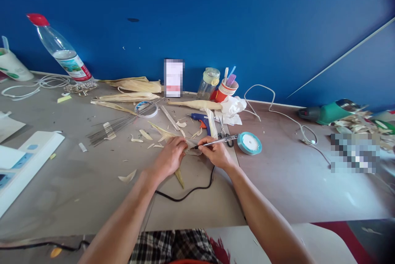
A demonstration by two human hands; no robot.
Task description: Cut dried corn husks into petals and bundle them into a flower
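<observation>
Upper left, a red-capped plastic bottle [69, 61] holds clear liquid; right of upper centre, a paper cup [226, 92] holds slim sticks; at frame centre, the right hand [218, 154] grips a pen [217, 142] over a pale, thin piece [193, 151]; the left hand [169, 155], fingers bunched, meets its edge, whether pinching I cannot tell; dry, wrinkled husks [135, 84] lie left of upper centre.

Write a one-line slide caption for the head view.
Right hand holds a pen tip-down over pale dried husk beside the left hand, a blue glue gun lying beyond.
</observation>
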